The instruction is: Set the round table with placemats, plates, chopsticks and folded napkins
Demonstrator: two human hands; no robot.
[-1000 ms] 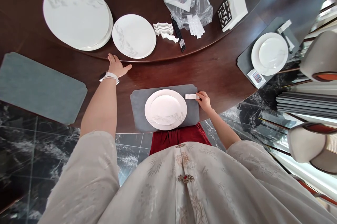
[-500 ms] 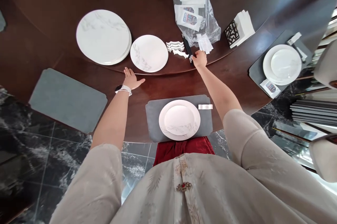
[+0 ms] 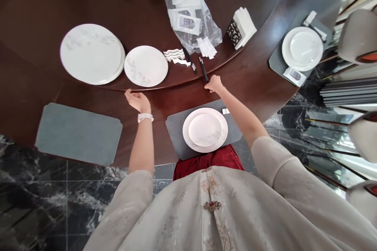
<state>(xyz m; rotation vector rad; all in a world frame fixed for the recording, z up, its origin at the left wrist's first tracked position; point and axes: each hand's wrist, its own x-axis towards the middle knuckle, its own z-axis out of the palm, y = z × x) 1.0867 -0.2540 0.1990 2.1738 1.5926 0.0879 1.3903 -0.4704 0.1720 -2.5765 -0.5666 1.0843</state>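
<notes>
My right hand [image 3: 214, 84] is closed around one end of black chopsticks [image 3: 203, 69], which point away from me over the turntable's edge. Other black chopsticks [image 3: 191, 62] lie to its left, beside several white wavy chopstick rests [image 3: 176, 54]. Loosely bent, my left hand [image 3: 138, 101] hovers near the turntable's rim and holds nothing. Just beyond it sits a smaller white plate [image 3: 146, 65]. In front of me, two stacked white plates [image 3: 205, 130] rest on a grey placemat [image 3: 176, 127], with a white chopstick rest [image 3: 226, 111] partly hidden by my right forearm.
Large stacked plates [image 3: 91, 54] stand at left on the turntable. A plastic bag [image 3: 210, 33] of white packets, paper slips [image 3: 206, 47] and a napkin holder [image 3: 235, 34] lie farther right. A grey placemat [image 3: 78, 133] is at left; a set place [image 3: 303, 48] is at right.
My right hand has drawn chopsticks toward me, away from the others. My left hand has lifted off the turntable edge and turned, fingers bending. The view has shifted.
</notes>
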